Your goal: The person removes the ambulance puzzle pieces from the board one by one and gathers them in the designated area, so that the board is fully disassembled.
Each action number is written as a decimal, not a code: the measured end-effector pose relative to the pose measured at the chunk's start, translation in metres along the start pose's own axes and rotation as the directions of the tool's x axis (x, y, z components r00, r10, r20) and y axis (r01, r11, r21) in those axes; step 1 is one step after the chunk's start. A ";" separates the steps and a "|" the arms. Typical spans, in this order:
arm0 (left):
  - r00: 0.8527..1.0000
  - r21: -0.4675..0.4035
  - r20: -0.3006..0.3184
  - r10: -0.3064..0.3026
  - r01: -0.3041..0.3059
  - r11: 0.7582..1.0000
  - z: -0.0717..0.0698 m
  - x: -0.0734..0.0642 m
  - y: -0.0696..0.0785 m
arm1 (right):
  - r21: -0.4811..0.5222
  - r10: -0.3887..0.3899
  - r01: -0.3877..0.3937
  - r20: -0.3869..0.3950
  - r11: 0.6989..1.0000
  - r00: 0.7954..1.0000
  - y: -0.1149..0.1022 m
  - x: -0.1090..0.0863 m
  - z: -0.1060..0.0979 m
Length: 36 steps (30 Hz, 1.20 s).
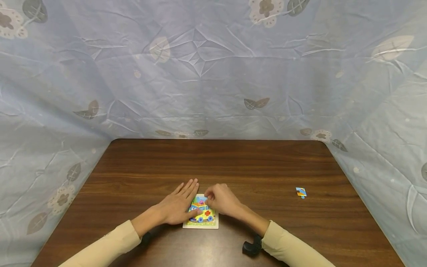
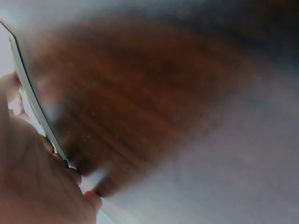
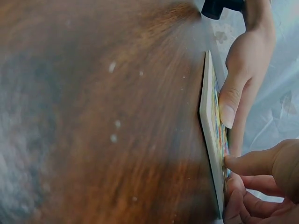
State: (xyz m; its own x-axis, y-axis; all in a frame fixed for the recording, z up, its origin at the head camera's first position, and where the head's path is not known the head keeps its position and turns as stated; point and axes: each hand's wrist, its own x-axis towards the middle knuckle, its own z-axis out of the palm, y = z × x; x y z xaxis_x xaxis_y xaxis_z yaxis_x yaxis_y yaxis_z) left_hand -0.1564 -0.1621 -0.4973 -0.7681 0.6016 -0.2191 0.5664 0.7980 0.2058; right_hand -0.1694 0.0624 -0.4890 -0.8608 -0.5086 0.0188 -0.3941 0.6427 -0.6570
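A small jigsaw puzzle board with a yellow ambulance picture and a pale frame lies flat on the table. My left hand rests over the board's left side, fingers straight and thumb on the picture. At the upper right corner, my right hand has its fingers curled and pinches a puzzle piece, mostly hidden by the fingers. The right wrist view has the right thumb low against the picture surface and the left thumb farther along it.
A loose blue and orange puzzle piece lies on the brown wooden table, well to the right of the board. A black wrist device sits under the right forearm. Patterned cloth hangs behind the table and along both sides.
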 end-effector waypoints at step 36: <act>1.000 0.105 0.011 -0.006 0.005 0.994 0.002 -0.001 0.002 | 0.108 0.087 -0.076 -0.100 0.991 0.991 0.078 -0.063 -0.143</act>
State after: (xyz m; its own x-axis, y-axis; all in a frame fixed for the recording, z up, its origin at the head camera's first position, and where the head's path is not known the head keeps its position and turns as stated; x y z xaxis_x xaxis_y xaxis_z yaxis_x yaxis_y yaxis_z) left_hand -0.1543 -0.1612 -0.4985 -0.7685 0.5969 -0.2306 0.5905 0.8004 0.1036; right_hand -0.1917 0.2268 -0.4340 -0.9198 -0.3907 0.0373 -0.2904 0.6137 -0.7342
